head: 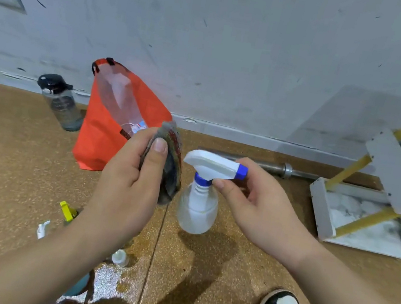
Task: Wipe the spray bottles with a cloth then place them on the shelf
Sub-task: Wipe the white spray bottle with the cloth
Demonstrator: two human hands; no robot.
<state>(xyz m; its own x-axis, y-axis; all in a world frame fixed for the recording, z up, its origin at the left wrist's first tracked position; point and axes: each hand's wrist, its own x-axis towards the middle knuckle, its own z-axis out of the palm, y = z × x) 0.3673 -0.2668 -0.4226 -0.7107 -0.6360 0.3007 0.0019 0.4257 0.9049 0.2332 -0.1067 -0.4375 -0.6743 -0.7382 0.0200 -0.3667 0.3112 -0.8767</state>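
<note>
Right hand point(252, 203) pinches the spray bottle point(198, 204) at its neck, upright, nozzle pointing right; left hand point(131, 180) grips a bunched cloth point(171, 170) just beside the bottle's left flank. The shelf point(387, 172) lies rightward, nearer the right hand.

Two bare forearms reach forward toward the spray bottle point(197, 204). The left hand point(130, 182), just left of the bottle, grips a bunched cloth point(172, 173), thumb pressed along it. The right hand point(261, 209), just right of the bottle, holds its neck, thumb tip at the collar, fingers curled behind the sprayer head.
</note>
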